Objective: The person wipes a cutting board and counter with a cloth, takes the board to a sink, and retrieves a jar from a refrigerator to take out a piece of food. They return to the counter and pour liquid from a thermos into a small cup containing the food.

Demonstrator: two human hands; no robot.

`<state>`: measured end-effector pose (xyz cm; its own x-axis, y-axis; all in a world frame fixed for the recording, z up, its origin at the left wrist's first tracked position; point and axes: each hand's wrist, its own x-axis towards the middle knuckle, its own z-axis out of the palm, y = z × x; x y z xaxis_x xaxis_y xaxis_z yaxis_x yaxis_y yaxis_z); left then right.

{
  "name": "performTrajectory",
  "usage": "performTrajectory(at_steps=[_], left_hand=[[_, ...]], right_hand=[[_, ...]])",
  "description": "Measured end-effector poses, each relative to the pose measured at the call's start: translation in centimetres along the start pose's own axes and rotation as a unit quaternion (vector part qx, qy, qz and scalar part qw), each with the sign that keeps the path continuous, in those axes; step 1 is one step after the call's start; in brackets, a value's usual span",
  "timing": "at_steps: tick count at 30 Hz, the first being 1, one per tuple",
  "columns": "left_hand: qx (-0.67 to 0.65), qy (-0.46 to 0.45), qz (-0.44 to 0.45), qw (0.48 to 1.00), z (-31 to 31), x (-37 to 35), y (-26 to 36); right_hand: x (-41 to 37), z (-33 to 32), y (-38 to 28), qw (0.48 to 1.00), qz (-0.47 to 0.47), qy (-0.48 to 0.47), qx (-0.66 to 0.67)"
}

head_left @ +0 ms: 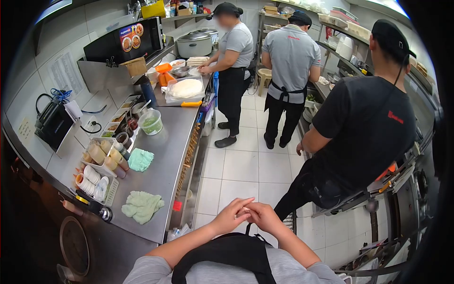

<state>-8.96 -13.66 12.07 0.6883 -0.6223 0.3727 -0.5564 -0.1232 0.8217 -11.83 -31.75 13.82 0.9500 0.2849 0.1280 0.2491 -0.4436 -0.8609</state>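
My left hand [232,215] and my right hand [265,217] meet in front of my black apron [227,260]. Their fingers are folded against each other, and no object shows between them. Some fingertips are hidden where the hands overlap. To the left, on the steel counter [163,175], lies a crumpled pale green cloth [143,207]. Behind it is a mint cloth [141,160], apart from both hands.
Sauce bottles [113,163] and stacked cups [90,175] stand along the counter's wall side, with a lidded tub [150,122] farther back. A co-worker in black [359,123] stands close at right. Two people in grey [234,47] work beyond, on the tiled floor [239,165].
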Motion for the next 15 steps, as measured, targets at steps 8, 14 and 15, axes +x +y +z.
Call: performTrajectory(at_steps=[8, 14, 15], left_hand=[[0.228, -0.162, -0.084, 0.956, -1.9, -3.4, -3.1], [0.239, -0.141, -0.035, 0.96, -7.2, -3.0, -2.4], [0.025, -0.163, -0.134, 0.977, -8.1, -1.9, -1.9]], right_hand=[[-3.5, -6.0, -2.9, 0.999, 0.035, -0.037, -0.016], [-6.3, -10.9, -1.7, 0.989, 0.05, -0.011, 0.137], [-6.5, -11.4, -1.2, 0.975, 0.05, -0.006, 0.218]])
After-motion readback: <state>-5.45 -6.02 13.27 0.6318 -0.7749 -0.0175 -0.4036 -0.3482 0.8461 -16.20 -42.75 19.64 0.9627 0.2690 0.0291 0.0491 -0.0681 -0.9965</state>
